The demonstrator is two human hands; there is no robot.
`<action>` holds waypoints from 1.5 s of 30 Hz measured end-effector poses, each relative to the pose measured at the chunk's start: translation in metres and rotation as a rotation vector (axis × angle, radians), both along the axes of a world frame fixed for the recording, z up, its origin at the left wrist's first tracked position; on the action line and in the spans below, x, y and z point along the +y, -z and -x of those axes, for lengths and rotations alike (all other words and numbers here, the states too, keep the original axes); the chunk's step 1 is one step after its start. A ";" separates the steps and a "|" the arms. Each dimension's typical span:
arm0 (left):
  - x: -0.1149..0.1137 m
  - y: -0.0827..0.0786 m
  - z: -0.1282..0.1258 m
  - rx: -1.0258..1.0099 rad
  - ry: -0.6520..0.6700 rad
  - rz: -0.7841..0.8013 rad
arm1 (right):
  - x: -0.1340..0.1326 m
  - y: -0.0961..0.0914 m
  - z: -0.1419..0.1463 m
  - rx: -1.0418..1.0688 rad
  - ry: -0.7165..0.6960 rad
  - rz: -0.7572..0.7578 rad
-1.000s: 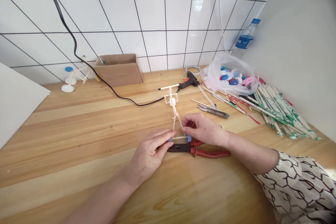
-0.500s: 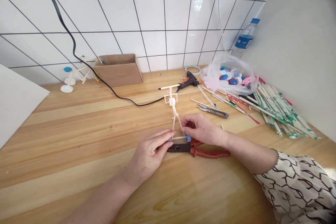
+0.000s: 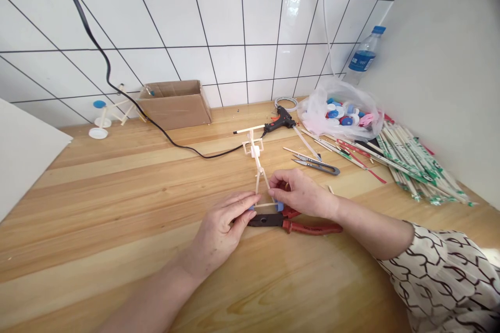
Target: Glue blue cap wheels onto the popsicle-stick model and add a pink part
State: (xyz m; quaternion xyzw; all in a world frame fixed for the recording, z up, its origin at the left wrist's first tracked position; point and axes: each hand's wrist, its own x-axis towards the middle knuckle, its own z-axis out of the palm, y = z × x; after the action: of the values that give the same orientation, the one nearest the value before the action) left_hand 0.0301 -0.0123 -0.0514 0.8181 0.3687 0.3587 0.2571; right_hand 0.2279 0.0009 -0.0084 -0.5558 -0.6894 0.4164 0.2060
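A small tricycle-like model point(image 3: 255, 159) made of pale wooden sticks stands on the wooden table, its long end pointing away from me. Blue bottle caps point(image 3: 278, 206) sit at both ends of its near crossbar. My left hand point(image 3: 230, 218) closes its thumb and fingers round the left cap, which is mostly hidden. At the right cap, my right hand point(image 3: 297, 192) pinches the model near the foot of its right stick. Just in front of the crossbar lie pliers point(image 3: 312, 228) with red handles, their jaw tip hidden beside my left fingers.
Behind the model rests a black glue gun point(image 3: 282, 120) with its cord running left. Thread snips point(image 3: 317, 164), wrapped chopsticks point(image 3: 414, 161), and a plastic bag of bottle caps point(image 3: 339, 112) lie to the right. A cardboard box point(image 3: 175, 106) and another stick model point(image 3: 124, 106) stand back left.
Both hands keep their hold in nearly the same place. The far end of the model has shifted very slightly left, along with a small shift of the whole view.
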 end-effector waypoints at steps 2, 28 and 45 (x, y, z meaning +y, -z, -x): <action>0.000 0.000 0.000 0.003 -0.002 0.001 | 0.000 0.000 0.000 -0.008 -0.008 -0.009; 0.000 -0.001 -0.001 -0.010 -0.004 0.001 | 0.000 0.001 0.000 -0.014 -0.014 -0.029; 0.001 0.001 0.000 -0.003 0.003 -0.006 | -0.001 0.001 0.000 -0.002 -0.024 -0.022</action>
State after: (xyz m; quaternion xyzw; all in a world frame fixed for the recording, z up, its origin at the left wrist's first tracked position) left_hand 0.0304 -0.0109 -0.0523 0.8189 0.3662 0.3606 0.2555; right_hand 0.2283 0.0004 -0.0090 -0.5454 -0.7009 0.4107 0.2066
